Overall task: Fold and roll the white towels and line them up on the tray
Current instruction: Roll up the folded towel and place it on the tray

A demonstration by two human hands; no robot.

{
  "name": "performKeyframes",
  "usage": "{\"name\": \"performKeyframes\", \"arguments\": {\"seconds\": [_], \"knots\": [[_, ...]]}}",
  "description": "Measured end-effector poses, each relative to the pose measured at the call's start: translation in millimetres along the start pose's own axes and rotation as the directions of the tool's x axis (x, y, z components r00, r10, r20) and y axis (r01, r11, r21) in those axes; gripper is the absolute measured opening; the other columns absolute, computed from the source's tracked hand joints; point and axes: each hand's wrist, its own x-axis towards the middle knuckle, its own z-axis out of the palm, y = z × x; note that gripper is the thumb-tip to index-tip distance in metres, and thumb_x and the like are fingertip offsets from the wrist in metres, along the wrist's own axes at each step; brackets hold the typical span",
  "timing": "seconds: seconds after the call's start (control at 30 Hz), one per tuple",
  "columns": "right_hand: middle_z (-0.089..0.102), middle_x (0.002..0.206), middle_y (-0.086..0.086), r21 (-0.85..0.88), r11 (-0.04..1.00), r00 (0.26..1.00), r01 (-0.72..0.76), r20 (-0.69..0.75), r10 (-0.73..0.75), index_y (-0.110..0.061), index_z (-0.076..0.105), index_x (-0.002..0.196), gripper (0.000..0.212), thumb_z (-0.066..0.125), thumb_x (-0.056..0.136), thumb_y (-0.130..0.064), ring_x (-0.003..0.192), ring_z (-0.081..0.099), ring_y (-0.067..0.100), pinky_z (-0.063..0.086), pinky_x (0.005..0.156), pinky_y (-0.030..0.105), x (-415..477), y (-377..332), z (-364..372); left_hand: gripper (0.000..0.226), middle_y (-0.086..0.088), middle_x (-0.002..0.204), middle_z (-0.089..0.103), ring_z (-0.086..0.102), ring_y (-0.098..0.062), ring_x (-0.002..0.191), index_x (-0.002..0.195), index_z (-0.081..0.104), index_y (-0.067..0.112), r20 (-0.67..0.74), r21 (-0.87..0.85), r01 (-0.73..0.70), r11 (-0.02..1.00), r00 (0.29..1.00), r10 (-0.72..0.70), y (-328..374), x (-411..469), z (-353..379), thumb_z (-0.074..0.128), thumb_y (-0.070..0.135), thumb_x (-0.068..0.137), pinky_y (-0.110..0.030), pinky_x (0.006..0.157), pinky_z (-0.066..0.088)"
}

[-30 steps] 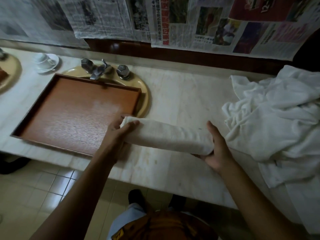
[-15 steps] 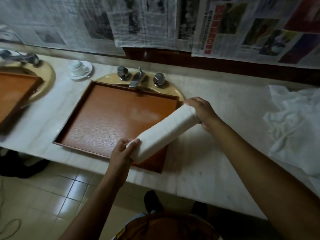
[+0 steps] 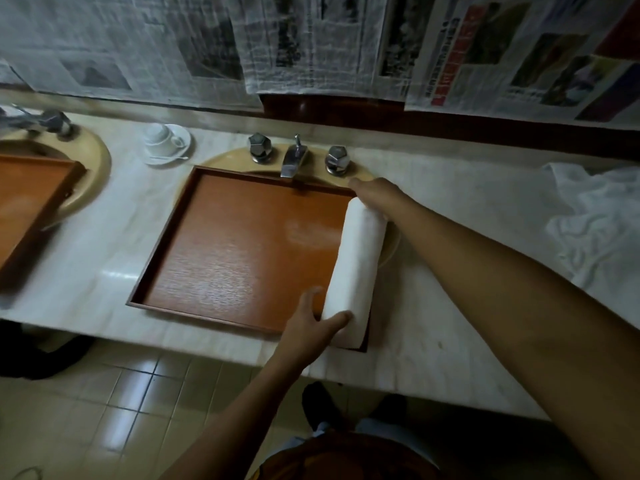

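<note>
A rolled white towel (image 3: 356, 268) lies lengthwise along the right side of the brown wooden tray (image 3: 242, 244), which sits over a sink on the marble counter. My left hand (image 3: 313, 323) grips the roll's near end, thumb and fingers curled round it. My right hand (image 3: 375, 190) holds the far end at the tray's back right corner. A heap of loose white towels (image 3: 599, 223) lies on the counter to the right.
A tap with two metal knobs (image 3: 294, 155) stands just behind the tray. A white cup on a saucer (image 3: 166, 142) sits at the back left. A second wooden tray (image 3: 27, 199) rests over another sink at the far left. The counter's front edge runs below the tray.
Both hands carried the rolled towel from the counter leftward, turned it lengthwise and brought it down along the tray's right side. The camera view shifted left.
</note>
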Motion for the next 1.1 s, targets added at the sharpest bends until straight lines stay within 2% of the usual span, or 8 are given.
{"name": "performKeyframes", "arguments": {"seconds": [0.1, 0.27, 0.33, 0.43, 0.6, 0.8, 1.0, 1.1], "knots": [[0.052, 0.144, 0.015, -0.035, 0.999, 1.000, -0.016, 0.012, 0.016, -0.010, 0.051, 0.143, 0.069, 0.045, 0.099, -0.063, 0.124, 0.053, 0.032, 0.041, 0.089, 0.037, 0.7, 8.8, 1.0, 0.072, 0.014, 0.118, 0.059, 0.067, -0.011, 0.098, 0.143, 0.043, 0.035, 0.104, 0.036, 0.009, 0.999, 0.994, -0.013, 3.5, 13.8, -2.0, 0.067, 0.067, 0.083, -0.038, 0.077, 0.065], [0.060, 0.138, 0.009, -0.173, 0.981, 0.996, 0.090, 0.006, -0.090, -0.015, 0.056, 0.142, 0.062, 0.048, 0.099, -0.059, 0.115, 0.058, 0.026, 0.044, 0.086, 0.034, -8.0, 35.6, -0.7, 0.062, -0.002, 0.124, 0.064, 0.070, -0.024, 0.103, 0.138, 0.051, 0.028, 0.204, -0.045, 0.068, 0.997, 0.977, -0.058, 12.8, 28.9, -13.9, 0.068, 0.061, 0.089, -0.046, 0.076, 0.065], [0.056, 0.144, 0.007, -0.130, 0.986, 0.994, 0.105, -0.005, -0.107, -0.018, 0.049, 0.148, 0.057, 0.051, 0.101, -0.051, 0.124, 0.056, 0.025, 0.044, 0.090, 0.033, -19.1, 50.3, -0.4, 0.075, -0.002, 0.121, 0.065, 0.071, -0.025, 0.102, 0.144, 0.043, 0.032, 0.209, -0.035, 0.055, 0.998, 0.977, -0.047, 15.3, 36.4, -21.5, 0.071, 0.066, 0.084, -0.046, 0.074, 0.065], [0.054, 0.146, 0.005, -0.038, 0.995, 0.995, 0.097, -0.019, -0.098, -0.026, 0.042, 0.150, 0.055, 0.054, 0.101, -0.046, 0.116, 0.058, 0.021, 0.053, 0.086, 0.035, -39.8, 77.0, 8.9, 0.095, -0.001, 0.117, 0.069, 0.072, -0.022, 0.101, 0.150, 0.028, 0.049, 0.208, 0.052, -0.032, 0.998, 0.978, 0.020, 22.1, 48.0, -31.2, 0.074, 0.077, 0.072, -0.047, 0.081, 0.064], [0.050, 0.150, 0.005, 0.216, 0.976, 0.997, -0.028, 0.080, 0.011, -0.036, 0.033, 0.155, 0.059, 0.058, 0.102, -0.038, 0.117, 0.063, 0.031, 0.065, 0.078, 0.044, -65.1, 115.3, 40.6, 0.097, 0.001, 0.125, 0.067, 0.071, -0.021, 0.107, 0.153, 0.026, 0.051, 0.309, -0.008, -0.079, 0.997, 0.948, 0.078, 31.8, 60.7, -35.8, 0.086, 0.051, 0.077, -0.047, 0.086, 0.063], [0.050, 0.151, 0.003, 0.254, 0.967, 0.999, -0.011, 0.034, 0.002, -0.031, 0.039, 0.155, 0.052, 0.053, 0.104, -0.035, 0.124, 0.060, 0.032, 0.064, 0.079, 0.045, -68.2, 128.9, 48.9, 0.091, -0.004, 0.126, 0.069, 0.069, -0.027, 0.113, 0.150, 0.036, 0.047, 0.430, -0.077, -0.036, 0.996, 0.900, 0.066, 28.2, 70.0, -37.8, 0.089, 0.034, 0.078, -0.049, 0.091, 0.061], [0.061, 0.137, 0.004, 0.153, 0.984, 0.990, 0.096, -0.119, -0.078, -0.023, 0.046, 0.147, 0.047, 0.053, 0.103, -0.037, 0.113, 0.065, 0.026, 0.059, 0.094, 0.048, -48.2, 107.3, 32.0, 0.064, -0.001, 0.124, 0.068, 0.066, -0.027, 0.116, 0.134, 0.059, 0.031, 0.275, -0.066, -0.081, 0.995, 0.957, 0.096, 33.7, 86.5, -35.5, 0.074, 0.064, 0.081, -0.049, 0.094, 0.059], [0.059, 0.136, 0.001, 0.098, 0.983, 0.978, 0.156, -0.157, -0.139, -0.028, 0.045, 0.149, 0.045, 0.048, 0.104, -0.035, 0.112, 0.065, 0.025, 0.059, 0.094, 0.047, -34.3, 87.6, 25.1, 0.052, -0.010, 0.133, 0.059, 0.059, -0.035, 0.123, 0.144, 0.049, 0.024, 0.171, -0.094, -0.128, 0.987, 0.975, 0.143, 54.1, 97.2, -34.2, 0.058, 0.052, 0.100, -0.045, 0.096, 0.055]]}}
